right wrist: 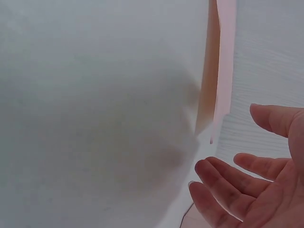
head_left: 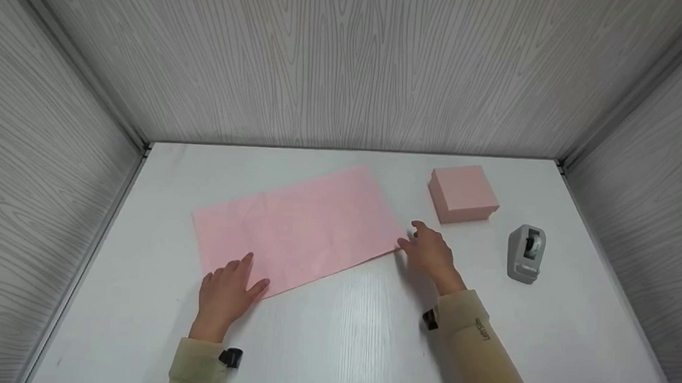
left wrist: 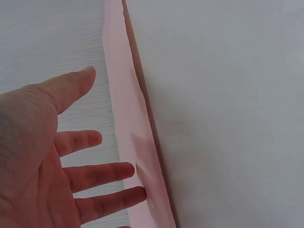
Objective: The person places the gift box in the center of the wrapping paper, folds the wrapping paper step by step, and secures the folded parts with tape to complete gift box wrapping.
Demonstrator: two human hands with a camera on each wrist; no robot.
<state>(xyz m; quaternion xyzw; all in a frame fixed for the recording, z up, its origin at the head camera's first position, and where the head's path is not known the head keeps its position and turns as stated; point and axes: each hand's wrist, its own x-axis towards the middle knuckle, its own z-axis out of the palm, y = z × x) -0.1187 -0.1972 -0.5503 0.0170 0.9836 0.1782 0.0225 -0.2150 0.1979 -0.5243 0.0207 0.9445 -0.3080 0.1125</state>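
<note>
A pink sheet of paper [head_left: 310, 225] lies slanted across the white table, with creases on its surface. Along its near edge, the wrist views show a narrow gap under the upper layer [left wrist: 126, 95], so it looks doubled over. My left hand [head_left: 223, 293] is at the sheet's near left corner, fingers spread and straight, the fingertips over the paper. At the near right corner, my right hand [head_left: 431, 257] has its thumb close to the paper. The right wrist view shows those fingers [right wrist: 223, 187] loosely bent, with nothing pinched between them.
A pink box [head_left: 464, 193] sits at the back right, beyond my right hand. To its front right stands a grey tape dispenser [head_left: 525, 254] with a roll in it. Wood-grain panels [head_left: 347, 69] wall the table [head_left: 339, 343] at the back and both sides.
</note>
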